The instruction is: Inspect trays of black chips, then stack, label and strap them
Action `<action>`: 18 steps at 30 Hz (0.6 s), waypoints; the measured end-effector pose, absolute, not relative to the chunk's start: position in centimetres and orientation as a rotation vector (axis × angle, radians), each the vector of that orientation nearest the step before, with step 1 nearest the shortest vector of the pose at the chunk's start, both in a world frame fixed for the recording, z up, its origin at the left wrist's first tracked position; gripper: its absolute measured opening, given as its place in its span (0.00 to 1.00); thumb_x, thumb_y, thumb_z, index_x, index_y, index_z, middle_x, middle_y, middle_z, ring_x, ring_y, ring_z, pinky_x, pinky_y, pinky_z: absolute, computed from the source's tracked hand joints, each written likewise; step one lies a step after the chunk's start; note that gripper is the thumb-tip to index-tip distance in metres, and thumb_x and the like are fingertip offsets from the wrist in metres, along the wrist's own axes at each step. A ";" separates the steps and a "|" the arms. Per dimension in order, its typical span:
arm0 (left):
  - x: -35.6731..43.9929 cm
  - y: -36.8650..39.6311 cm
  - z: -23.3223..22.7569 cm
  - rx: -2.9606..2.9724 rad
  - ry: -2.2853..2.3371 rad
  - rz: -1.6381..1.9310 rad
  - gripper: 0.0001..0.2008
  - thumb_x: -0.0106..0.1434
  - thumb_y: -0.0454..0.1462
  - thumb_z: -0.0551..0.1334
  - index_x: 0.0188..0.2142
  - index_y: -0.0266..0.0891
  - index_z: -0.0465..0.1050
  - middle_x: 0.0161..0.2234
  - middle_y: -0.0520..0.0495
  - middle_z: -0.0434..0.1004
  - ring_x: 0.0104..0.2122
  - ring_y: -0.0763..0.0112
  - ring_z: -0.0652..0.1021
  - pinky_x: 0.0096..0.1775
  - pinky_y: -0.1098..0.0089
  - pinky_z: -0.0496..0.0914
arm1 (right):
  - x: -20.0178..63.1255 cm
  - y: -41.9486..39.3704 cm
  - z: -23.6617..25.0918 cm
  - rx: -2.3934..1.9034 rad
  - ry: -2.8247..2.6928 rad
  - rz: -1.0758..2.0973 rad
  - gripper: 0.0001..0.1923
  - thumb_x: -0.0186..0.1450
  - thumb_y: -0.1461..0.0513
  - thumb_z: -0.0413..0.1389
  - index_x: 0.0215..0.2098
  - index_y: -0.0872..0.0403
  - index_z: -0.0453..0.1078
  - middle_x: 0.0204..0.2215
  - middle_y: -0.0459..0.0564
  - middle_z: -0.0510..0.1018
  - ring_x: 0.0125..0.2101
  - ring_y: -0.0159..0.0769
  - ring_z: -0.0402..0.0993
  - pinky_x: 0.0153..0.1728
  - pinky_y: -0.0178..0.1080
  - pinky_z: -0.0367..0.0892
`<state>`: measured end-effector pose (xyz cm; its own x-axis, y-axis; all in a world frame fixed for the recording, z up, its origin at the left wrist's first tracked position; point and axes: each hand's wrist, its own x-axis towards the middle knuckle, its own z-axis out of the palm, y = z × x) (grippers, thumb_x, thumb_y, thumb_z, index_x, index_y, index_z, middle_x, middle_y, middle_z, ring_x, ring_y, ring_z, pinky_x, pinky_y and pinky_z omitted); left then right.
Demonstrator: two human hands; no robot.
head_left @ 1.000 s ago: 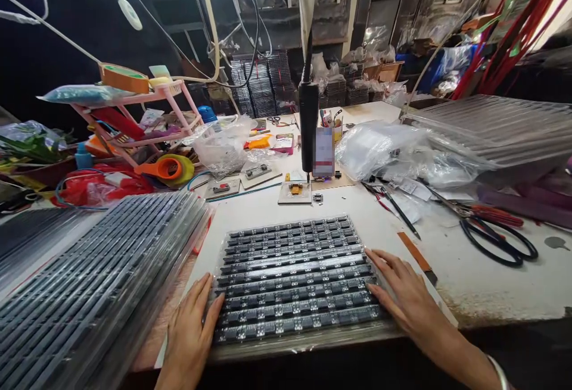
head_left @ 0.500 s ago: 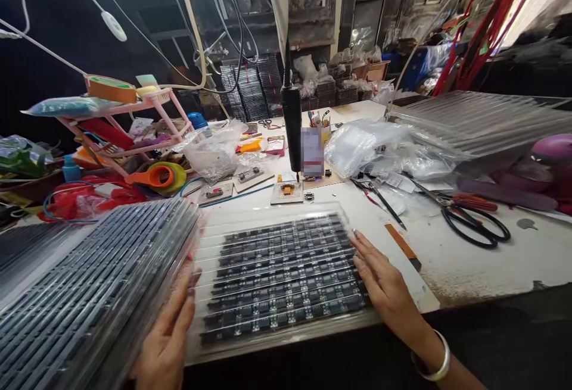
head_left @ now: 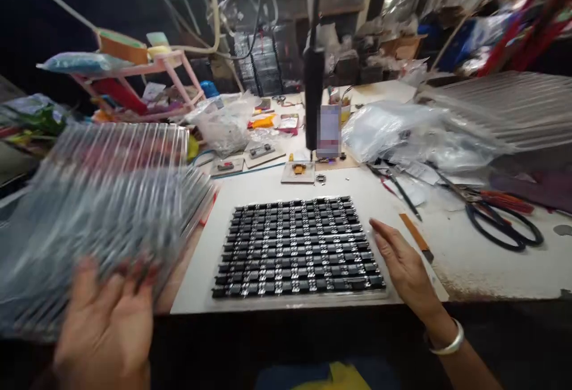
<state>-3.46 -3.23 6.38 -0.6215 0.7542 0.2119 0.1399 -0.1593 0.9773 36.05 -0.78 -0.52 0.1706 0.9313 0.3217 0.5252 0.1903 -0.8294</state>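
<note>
The left hand (head_left: 105, 324), fingers spread, lifts a blurred clear plastic tray (head_left: 102, 199) at eight o'clock. The right hand (head_left: 404, 265) rests flat and open beside the grid of black chips (head_left: 297, 247) at center. Scissors (head_left: 500, 223) lie at three o'clock.
</note>
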 end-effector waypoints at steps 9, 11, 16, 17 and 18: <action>-2.8 -5.0 5.5 0.942 1.461 1.703 0.20 0.61 0.39 0.61 0.53 0.49 0.70 0.54 0.47 0.71 0.58 0.59 0.66 0.62 0.55 0.54 | 36.3 -1.4 -0.3 -1.611 -1.516 0.540 0.23 0.66 0.47 0.48 0.53 0.50 0.68 0.51 0.49 0.72 0.53 0.44 0.67 0.55 0.45 0.62; -2.6 -5.8 3.9 1.269 1.613 1.428 0.18 0.63 0.42 0.60 0.53 0.49 0.70 0.58 0.48 0.67 0.61 0.58 0.62 0.63 0.55 0.52 | 36.3 -1.4 -0.2 -1.644 -1.490 0.540 0.24 0.66 0.46 0.48 0.53 0.50 0.69 0.51 0.49 0.73 0.53 0.46 0.67 0.55 0.46 0.62; -1.7 -5.6 0.4 1.977 1.840 0.724 0.38 0.64 0.49 0.57 0.67 0.48 0.39 0.68 0.44 0.42 0.66 0.57 0.45 0.63 0.48 0.45 | 36.0 -1.4 0.0 -1.745 -1.381 0.538 0.25 0.65 0.45 0.47 0.52 0.48 0.69 0.52 0.48 0.73 0.55 0.47 0.65 0.57 0.50 0.60; -1.5 -5.5 0.0 2.060 1.853 0.625 0.42 0.63 0.51 0.57 0.67 0.47 0.34 0.68 0.43 0.39 0.66 0.55 0.43 0.62 0.47 0.44 | 36.0 -1.4 0.0 -1.759 -1.358 0.540 0.25 0.65 0.45 0.47 0.52 0.48 0.70 0.51 0.47 0.74 0.54 0.47 0.66 0.58 0.50 0.59; -1.3 -5.4 -0.2 2.131 1.860 0.546 0.44 0.62 0.53 0.57 0.67 0.46 0.31 0.68 0.41 0.38 0.66 0.54 0.43 0.62 0.45 0.44 | 35.9 -1.4 0.0 -1.768 -1.337 0.548 0.25 0.64 0.45 0.48 0.52 0.48 0.70 0.50 0.47 0.75 0.54 0.46 0.66 0.58 0.50 0.58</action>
<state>-1.33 -5.42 -0.18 0.1097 0.9880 0.1089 0.8903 -0.1464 0.4312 35.88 -1.42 -0.01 0.3376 0.9314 0.1358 0.5685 -0.0867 -0.8181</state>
